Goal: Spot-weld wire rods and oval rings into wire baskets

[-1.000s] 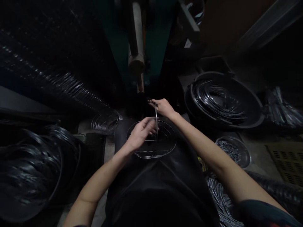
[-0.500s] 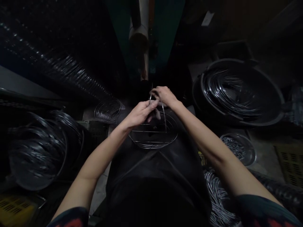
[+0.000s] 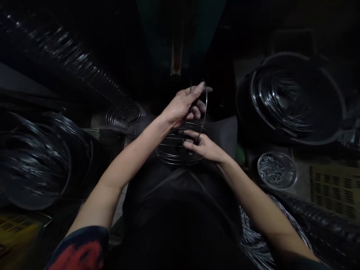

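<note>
Dim workshop floor, crowded with wire. On the right, a black tub held curved lengths of wire, with a small metal dish of short wire pieces below it and a yellow crate beside that. On the left stood a second black tub, heaped with wire, and a stack of wire rings lay nearer the middle. A dark coil ran along the upper left, a bundle of grey wire lay at the lower right, and part of another yellow crate showed at the lower left.

From the head view, a wire basket sat on the person's dark apron, just in front of the body, with a wire hoop standing up from it and tilted slightly. The left hand was raised beside the hoop, curled around it and closed on the wire. The right hand lay lower, spread over the side of the basket and touching its wires — whether it was gripping them, I cannot tell. The two hands were apart, with the hoop between them.
</note>
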`<state>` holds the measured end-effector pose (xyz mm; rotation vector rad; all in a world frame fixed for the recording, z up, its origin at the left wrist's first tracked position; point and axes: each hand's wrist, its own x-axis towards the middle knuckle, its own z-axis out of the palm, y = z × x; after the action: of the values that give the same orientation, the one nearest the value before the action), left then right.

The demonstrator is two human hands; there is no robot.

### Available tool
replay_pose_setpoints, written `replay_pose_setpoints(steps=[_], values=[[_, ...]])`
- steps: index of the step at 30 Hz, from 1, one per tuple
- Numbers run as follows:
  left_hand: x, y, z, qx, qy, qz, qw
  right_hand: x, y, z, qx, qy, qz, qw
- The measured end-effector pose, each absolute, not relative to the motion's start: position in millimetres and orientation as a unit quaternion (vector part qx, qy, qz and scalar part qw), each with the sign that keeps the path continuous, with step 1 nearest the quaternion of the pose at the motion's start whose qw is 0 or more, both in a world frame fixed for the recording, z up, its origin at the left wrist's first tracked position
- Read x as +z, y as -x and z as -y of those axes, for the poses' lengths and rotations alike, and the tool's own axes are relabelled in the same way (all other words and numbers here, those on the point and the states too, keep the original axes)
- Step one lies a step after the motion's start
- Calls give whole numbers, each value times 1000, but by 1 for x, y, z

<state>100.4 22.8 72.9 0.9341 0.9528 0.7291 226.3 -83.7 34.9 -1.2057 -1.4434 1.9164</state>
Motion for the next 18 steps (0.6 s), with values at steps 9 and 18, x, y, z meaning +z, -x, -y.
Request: replay_pose_setpoints(steps=[9, 18], values=[[28, -9, 83, 237, -794, -412, 378, 63, -244, 37, 626, 525, 466, 340], [-56, -3, 81, 343, -843, -375, 177, 32, -219, 34, 642, 512, 452, 349]])
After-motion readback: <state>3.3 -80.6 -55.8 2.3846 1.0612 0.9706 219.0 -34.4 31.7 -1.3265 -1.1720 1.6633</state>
